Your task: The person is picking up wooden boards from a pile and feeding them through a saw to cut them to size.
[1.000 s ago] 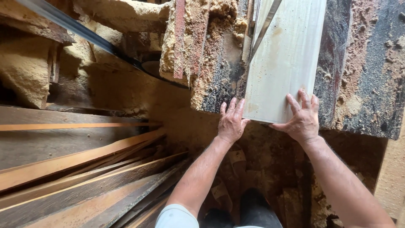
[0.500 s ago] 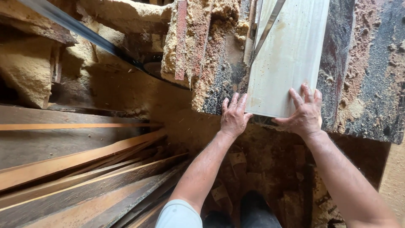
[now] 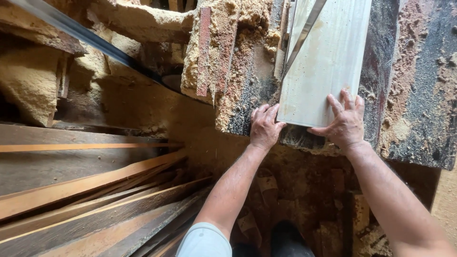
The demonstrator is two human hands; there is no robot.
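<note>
Nearest the camera, at the bottom edge, a pale sleeve (image 3: 203,242) shows above a dark shoe (image 3: 291,240) standing on a floor littered with wood scraps (image 3: 304,200). To the left, long offcut strips (image 3: 90,200) lie stacked at a slant, their cut edges orange-brown.

Both forearms reach upward from there to the near end of a pale board (image 3: 323,62). The left hand (image 3: 264,127) lies open at the board's near left corner, fingers spread and slightly curled; the fingertips touch the board's edge while the palm rests against the sawdust-caked edge of the saw table (image 3: 419,95). It clasps nothing. The right hand (image 3: 345,124) lies flat and spread on the board's near right corner, fingers pointing away up the face and the thumb stretched left along the end edge. It presses on the wood and does not close around it.

The board lies flat on the table, running away from the person toward the top of the view. A thin metal band (image 3: 304,35) crosses its left part at a slant. Heaps of sawdust (image 3: 228,47) cover the machine left of the board, and beyond them a long grey metal rail (image 3: 81,35) runs diagonally across the upper left.
</note>
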